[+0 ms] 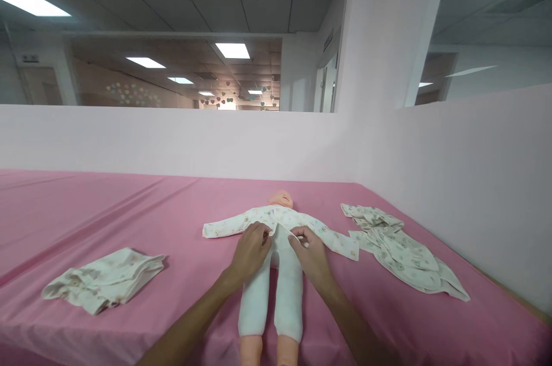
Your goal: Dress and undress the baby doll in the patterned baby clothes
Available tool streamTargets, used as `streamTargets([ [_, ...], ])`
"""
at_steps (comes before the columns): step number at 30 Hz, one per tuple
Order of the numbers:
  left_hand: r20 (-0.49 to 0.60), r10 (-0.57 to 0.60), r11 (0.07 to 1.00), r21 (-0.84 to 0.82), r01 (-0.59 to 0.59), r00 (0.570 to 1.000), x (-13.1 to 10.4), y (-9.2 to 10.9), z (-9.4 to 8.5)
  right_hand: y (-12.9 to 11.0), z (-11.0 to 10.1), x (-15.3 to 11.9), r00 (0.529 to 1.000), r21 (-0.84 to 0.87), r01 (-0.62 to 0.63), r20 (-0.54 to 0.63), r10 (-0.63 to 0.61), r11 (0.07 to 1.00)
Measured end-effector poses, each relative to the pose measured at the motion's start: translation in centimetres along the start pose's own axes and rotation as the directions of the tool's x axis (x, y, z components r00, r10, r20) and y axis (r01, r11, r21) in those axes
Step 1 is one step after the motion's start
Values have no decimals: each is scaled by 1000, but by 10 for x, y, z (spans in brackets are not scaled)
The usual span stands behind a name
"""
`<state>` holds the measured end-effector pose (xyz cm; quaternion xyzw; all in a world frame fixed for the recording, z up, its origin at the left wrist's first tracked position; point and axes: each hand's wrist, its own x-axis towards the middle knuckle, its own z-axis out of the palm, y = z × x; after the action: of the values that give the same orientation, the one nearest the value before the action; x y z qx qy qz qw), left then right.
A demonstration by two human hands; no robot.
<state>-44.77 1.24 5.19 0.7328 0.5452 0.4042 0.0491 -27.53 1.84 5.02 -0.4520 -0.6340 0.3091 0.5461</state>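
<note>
Clothed, smooth peach-coloured doll (281,199), lying flat
Left hand (253,244) and right hand (309,248), fingertips closed, pinch its plain white cloth pants (288,288) below a printed white shirt (284,217).

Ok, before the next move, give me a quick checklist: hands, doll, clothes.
1. Left hand pinching the white pants at the waist: ok.
2. Right hand pinching the pants' waist too: ok.
3. Doll lying on the pink sheet: ok.
4. Both doll legs in the pants: ok, lower ends bare.
5. Waist cloth smooth: not ok, it peaks between the hands.
6. Printed top apart from the loose clothes at right: cannot tell, sleeve end very close.
</note>
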Motion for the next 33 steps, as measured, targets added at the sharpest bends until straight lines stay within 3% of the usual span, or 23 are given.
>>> streamTargets([
  [14,29,142,972,184,-145,989,7,-1,9,14,14,4,1000,176,-10,25,6,984],
  [25,-23,201,949,251,-189,979,5,-7,16,11,17,2,1000,179,0,14,-2,984],
  [33,-78,313,897,353,-267,947,0,-8,24,10,20,-1,999,123,5,31,-9,992],
])
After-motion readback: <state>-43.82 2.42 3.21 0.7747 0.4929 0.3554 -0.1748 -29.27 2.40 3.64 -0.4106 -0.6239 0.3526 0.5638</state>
